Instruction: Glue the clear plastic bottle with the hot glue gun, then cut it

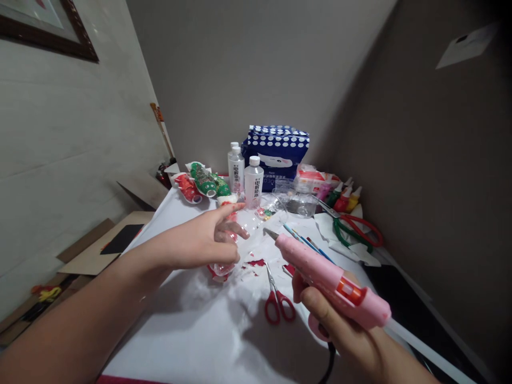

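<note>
While the right hand [334, 322] is closed around the body of a pink plastic glue gun [320, 261], its metal nozzle points up and to the left, over the white-covered table [176, 336]. A translucent white glue stick [424, 346] protrudes from the rear of the gun, and a black cord [330, 362] hangs below it. The left hand [208, 234] is extended over the table, index finger straight and the other fingers loosely bent — a clear plastic piece with red edging [222, 270] shows beneath it, but whether the hand grips this piece cannot be told. Just beyond the nearer forearms' shadows, small scissors with red handles [273, 290] lie between the hands, blades pointing away, near red scraps [256, 262]. Slim blue paintbrushes [308, 242] lie beyond the gun. At the rear left, red and green scaly-looking decorated shapes [203, 180] are grouped; beside them stand white-capped labelled bottles [253, 185], in front of a dark blue bag with white dots [280, 140]. To the right — larger scissors with red and green handles [356, 218], near pointed-tip paint bottles [343, 201].
</note>
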Demonstrator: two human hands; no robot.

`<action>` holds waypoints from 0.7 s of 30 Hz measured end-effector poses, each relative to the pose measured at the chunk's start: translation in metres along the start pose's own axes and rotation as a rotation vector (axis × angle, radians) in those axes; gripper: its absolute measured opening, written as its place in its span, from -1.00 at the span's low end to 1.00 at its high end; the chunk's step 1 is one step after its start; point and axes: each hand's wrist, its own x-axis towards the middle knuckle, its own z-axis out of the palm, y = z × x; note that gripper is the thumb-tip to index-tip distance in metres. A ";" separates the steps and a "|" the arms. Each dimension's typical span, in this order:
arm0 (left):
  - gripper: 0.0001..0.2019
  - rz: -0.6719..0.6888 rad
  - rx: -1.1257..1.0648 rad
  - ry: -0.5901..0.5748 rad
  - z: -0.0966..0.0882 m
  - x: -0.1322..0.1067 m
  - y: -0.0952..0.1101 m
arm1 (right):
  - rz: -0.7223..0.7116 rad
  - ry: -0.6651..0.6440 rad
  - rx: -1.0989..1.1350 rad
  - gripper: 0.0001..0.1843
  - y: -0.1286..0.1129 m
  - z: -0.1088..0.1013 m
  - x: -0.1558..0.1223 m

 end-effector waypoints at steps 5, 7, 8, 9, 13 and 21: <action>0.00 0.007 0.012 0.010 -0.001 0.000 0.001 | 0.069 0.090 -0.034 -0.61 0.008 0.000 -0.005; -0.01 0.015 0.019 0.017 -0.001 0.000 0.001 | 0.071 0.137 -0.039 -0.66 0.014 0.000 -0.005; -0.01 0.017 0.016 0.018 -0.002 0.000 0.000 | 0.056 0.145 -0.031 -0.68 0.017 -0.001 -0.005; -0.02 0.018 0.010 0.020 -0.002 0.000 0.000 | 0.036 0.151 -0.019 -0.70 0.021 -0.001 -0.005; 0.00 0.017 -0.002 0.028 -0.003 0.002 -0.004 | -0.125 0.190 0.038 -0.63 0.033 -0.002 -0.004; 0.00 0.016 -0.012 0.069 -0.004 0.003 -0.002 | -0.053 0.034 0.036 -0.31 0.015 0.004 0.001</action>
